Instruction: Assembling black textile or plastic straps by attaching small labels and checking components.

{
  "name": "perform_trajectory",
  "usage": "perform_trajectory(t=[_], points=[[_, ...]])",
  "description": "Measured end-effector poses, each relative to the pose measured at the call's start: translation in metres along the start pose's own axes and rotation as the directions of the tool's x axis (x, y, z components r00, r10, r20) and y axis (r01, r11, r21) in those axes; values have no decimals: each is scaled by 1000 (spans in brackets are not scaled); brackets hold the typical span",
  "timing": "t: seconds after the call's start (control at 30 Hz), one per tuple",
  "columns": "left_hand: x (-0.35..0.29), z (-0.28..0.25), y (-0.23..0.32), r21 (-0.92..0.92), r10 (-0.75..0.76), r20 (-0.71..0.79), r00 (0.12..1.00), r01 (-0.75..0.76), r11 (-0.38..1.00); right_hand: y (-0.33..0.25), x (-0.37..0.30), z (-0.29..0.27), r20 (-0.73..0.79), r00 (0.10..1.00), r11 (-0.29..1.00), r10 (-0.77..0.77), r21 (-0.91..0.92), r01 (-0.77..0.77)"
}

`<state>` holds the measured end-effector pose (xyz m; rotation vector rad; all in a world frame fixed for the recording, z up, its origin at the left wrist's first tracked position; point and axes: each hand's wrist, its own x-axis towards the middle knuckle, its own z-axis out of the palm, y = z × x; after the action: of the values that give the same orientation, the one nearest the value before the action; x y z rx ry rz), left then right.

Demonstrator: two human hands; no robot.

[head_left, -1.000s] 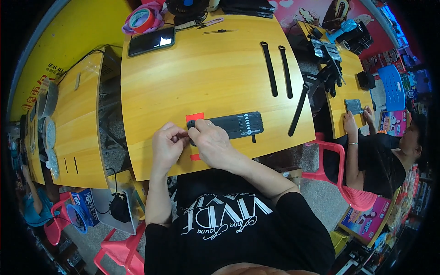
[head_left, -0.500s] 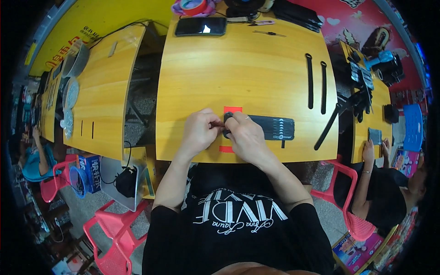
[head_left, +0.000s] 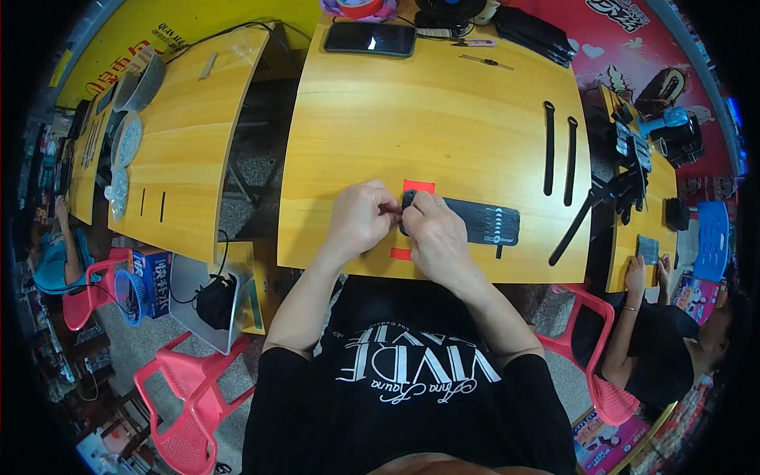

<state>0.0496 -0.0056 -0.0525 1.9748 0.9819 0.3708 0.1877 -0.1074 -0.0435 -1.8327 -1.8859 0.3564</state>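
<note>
A flat black piece [head_left: 507, 226] with a column of small white printed marks lies near the table's front edge. My right hand [head_left: 437, 239] covers its left part, fingers bent and closed on that end. My left hand [head_left: 362, 220] meets it there, thumb and fingertips pinched together; whatever they grip is hidden. A short black tab [head_left: 499, 252] sticks out below the piece at its right. Red tape shows beyond my hands as one patch [head_left: 418, 186] and nearer me as another patch [head_left: 401, 254].
Two black straps [head_left: 549, 150] lie at the right, with a longer black strap [head_left: 571, 233] slanting over the table's edge. A phone [head_left: 370, 39], a pink-handled tool [head_left: 475, 43] and black pouches [head_left: 534, 36] line the far edge. A co-worker's hands [head_left: 636, 273] hold a grey piece at the right table.
The view has shifted, so the table sits slightly further right. My hands stay together at the left end of the black piece, with only small finger movement.
</note>
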Motion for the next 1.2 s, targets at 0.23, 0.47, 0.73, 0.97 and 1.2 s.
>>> perform_trajectory(t=[0.23,0.47,0.73,0.97,1.2], points=[[-1,-1,-2,11,27,21,999,-27,1000,7,-6,8,-165,986,980,31,197,2],[0,-2,3,70,-2,35,999,0,998,9,6,0,40,999,995,24,94,-28],[0,-2,5,85,6,14,1000,-7,996,19,9,8,-21,993,985,-117,125,119],[1,0,4,116,6,10,1000,-8,993,31,10,-9,16,967,916,-254,325,236],[-1,-1,3,30,-11,25,1000,10,999,35,-3,-11,-61,978,896,-199,393,207]])
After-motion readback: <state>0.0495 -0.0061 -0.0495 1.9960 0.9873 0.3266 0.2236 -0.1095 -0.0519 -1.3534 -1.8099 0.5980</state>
